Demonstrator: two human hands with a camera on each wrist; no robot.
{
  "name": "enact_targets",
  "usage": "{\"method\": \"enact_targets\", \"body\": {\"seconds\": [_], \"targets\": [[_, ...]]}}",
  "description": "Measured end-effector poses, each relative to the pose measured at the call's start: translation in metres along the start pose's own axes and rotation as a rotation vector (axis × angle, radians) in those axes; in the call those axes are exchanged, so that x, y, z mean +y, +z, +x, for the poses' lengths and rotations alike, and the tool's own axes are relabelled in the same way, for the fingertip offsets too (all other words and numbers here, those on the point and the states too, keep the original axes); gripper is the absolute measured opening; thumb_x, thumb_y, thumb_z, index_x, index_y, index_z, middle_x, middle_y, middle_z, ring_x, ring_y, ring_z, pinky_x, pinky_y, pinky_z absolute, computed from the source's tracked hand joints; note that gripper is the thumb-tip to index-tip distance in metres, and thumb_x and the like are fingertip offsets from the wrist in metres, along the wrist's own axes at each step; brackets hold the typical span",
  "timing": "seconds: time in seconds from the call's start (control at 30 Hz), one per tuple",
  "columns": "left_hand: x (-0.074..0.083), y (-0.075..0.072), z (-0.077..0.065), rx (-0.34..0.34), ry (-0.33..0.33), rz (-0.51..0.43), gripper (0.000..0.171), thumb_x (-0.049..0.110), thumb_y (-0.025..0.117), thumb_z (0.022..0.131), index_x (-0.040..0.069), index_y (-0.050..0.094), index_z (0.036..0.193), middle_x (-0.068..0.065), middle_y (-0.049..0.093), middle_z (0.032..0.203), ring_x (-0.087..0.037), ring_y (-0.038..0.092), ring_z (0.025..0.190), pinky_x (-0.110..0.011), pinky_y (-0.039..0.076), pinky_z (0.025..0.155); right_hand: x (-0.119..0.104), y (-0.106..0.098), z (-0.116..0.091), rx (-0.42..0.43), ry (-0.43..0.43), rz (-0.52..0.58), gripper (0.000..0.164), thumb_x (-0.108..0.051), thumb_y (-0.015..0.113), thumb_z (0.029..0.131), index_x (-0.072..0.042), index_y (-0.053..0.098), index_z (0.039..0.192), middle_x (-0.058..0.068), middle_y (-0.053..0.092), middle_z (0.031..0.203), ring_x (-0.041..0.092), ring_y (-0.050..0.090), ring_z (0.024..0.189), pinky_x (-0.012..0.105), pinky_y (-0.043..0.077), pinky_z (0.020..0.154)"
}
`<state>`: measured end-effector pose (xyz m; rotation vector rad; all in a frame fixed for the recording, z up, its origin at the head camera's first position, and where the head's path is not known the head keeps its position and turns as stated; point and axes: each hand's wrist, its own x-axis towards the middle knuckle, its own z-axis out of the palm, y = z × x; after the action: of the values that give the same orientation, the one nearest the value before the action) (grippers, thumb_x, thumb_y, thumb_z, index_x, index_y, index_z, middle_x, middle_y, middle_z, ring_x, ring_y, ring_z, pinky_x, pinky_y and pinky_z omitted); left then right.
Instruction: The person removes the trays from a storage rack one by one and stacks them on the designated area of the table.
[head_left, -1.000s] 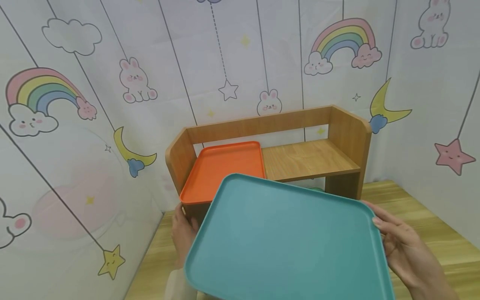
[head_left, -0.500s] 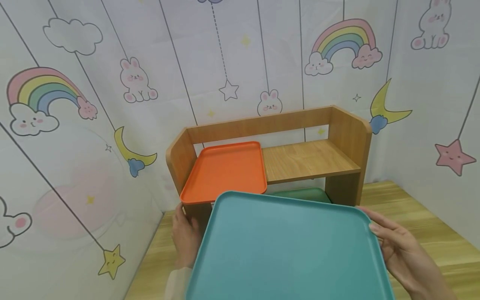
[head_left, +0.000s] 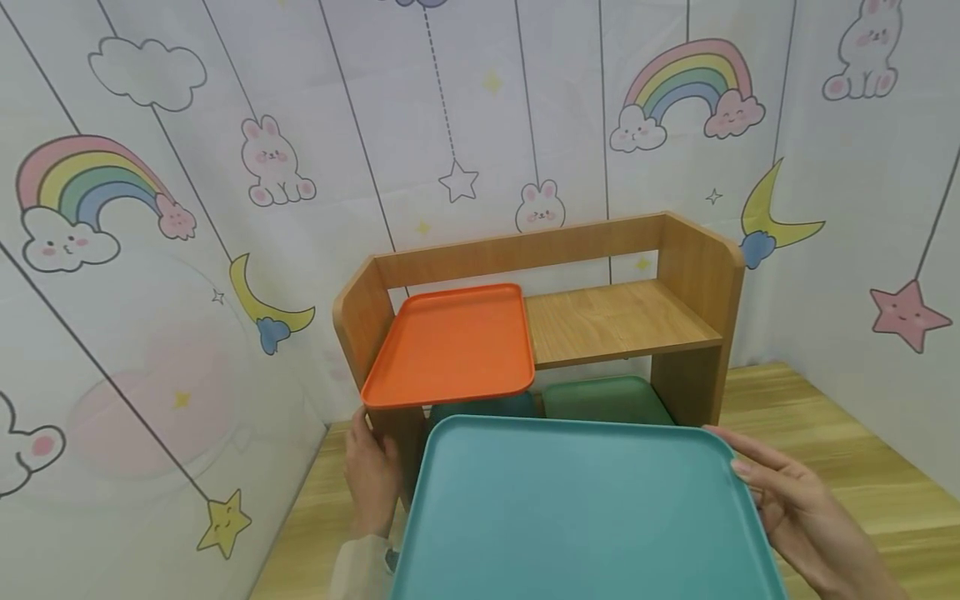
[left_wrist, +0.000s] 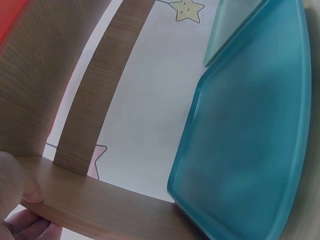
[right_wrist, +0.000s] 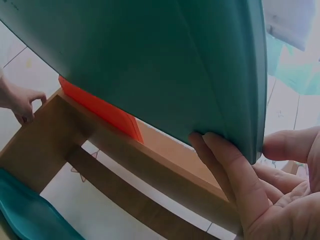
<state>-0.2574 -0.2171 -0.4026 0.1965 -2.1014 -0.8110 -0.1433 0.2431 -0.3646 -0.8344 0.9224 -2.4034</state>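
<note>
My right hand point(head_left: 806, 508) pinches the far right corner of a teal tray point(head_left: 585, 508), thumb on top and fingers beneath. This tray is held up in front of a two-level wooden shelf point(head_left: 622, 321), and its near edge runs out of the head view. My left hand point(head_left: 372, 479) grips the front edge of the shelf's left side panel point(left_wrist: 115, 210), thumb inside and fingers outside. An orange tray point(head_left: 453, 346) lies on the left of the upper board. Below sit another teal tray point(left_wrist: 245, 120) at left and a green tray point(head_left: 607, 400) at right.
The shelf stands on a wood-grain table point(head_left: 810, 433). A printed fabric backdrop point(head_left: 480, 125) rises behind it and along both sides. A raised right side panel point(head_left: 697, 275) and a back rail point(head_left: 525, 248) bound the upper board.
The held teal tray has come down and levelled out, exposing the green tray and part of the lower teal tray. My right hand sank slightly and shifted left; the left stays put.
</note>
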Motion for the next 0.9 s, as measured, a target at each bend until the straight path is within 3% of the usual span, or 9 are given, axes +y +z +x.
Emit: {"method": "enact_targets", "body": {"seconds": [0.23, 0.53, 0.73, 0.9], "targets": [[-0.002, 0.001, 0.000, -0.002, 0.004, 0.003, 0.046, -0.003, 0.056, 0.086, 0.004, 0.044, 0.130, -0.026, 0.057, 0.105, -0.044, 0.058, 0.089, -0.060, 0.046, 0.074, 0.003, -0.005, -0.001, -0.008, 0.047, -0.005, 0.057, -0.003, 0.005, 0.103, -0.014, 0.044, 0.144, 0.006, 0.055, 0.138, 0.019, 0.064, 0.102, 0.031, 0.051, 0.091], [-0.003, 0.001, 0.000, -0.010, -0.007, 0.005, 0.045, -0.002, 0.056, 0.086, 0.004, 0.044, 0.130, -0.026, 0.056, 0.104, -0.043, 0.058, 0.089, -0.059, 0.046, 0.073, 0.008, -0.013, -0.004, 0.012, 0.126, 0.041, 0.056, -0.004, 0.008, 0.103, -0.016, 0.044, 0.144, 0.006, 0.053, 0.139, 0.021, 0.059, 0.116, 0.035, 0.047, 0.098], [-0.003, 0.001, 0.000, 0.001, 0.011, 0.008, 0.047, -0.004, 0.056, 0.085, 0.003, 0.044, 0.129, -0.027, 0.057, 0.105, -0.044, 0.058, 0.091, -0.059, 0.046, 0.075, 0.010, -0.016, -0.005, 0.038, 0.139, -0.006, 0.055, -0.002, 0.011, 0.103, -0.017, 0.048, 0.141, 0.006, 0.056, 0.137, 0.021, 0.059, 0.117, 0.035, 0.047, 0.097], [-0.001, 0.001, 0.001, -0.019, -0.012, 0.005, 0.047, -0.003, 0.055, 0.086, 0.005, 0.043, 0.131, -0.026, 0.057, 0.108, -0.044, 0.059, 0.093, -0.059, 0.047, 0.078, 0.013, -0.019, -0.004, 0.061, 0.151, -0.044, 0.054, -0.002, 0.013, 0.103, -0.018, 0.050, 0.140, 0.006, 0.057, 0.135, 0.023, 0.060, 0.116, 0.037, 0.048, 0.096]]}}
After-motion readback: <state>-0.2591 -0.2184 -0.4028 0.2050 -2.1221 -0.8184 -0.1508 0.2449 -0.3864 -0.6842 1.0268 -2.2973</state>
